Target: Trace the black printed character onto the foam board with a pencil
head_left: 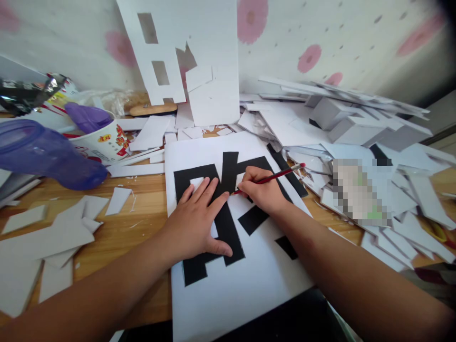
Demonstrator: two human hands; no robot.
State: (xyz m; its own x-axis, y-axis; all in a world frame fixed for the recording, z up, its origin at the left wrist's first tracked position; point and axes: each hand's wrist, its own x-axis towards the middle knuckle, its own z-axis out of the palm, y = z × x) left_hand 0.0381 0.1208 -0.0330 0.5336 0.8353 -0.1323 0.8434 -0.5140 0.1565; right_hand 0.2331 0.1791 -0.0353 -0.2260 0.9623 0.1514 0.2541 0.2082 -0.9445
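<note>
The left hand (pixel 199 218) lies flat with fingers spread on the black shape (pixel 221 213) on the white board (pixel 242 280). Just beside it, the right hand (pixel 261 192) pinches a red pencil (pixel 276 176).

Left hand (pixel 199 222), right hand (pixel 264 194) (both bare) — unsleeved forearms (pixel 107 289)

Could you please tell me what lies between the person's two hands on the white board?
In the head view, the upright bar of the black cutout lies between the left hand and the right hand, which holds a red pencil.
</note>
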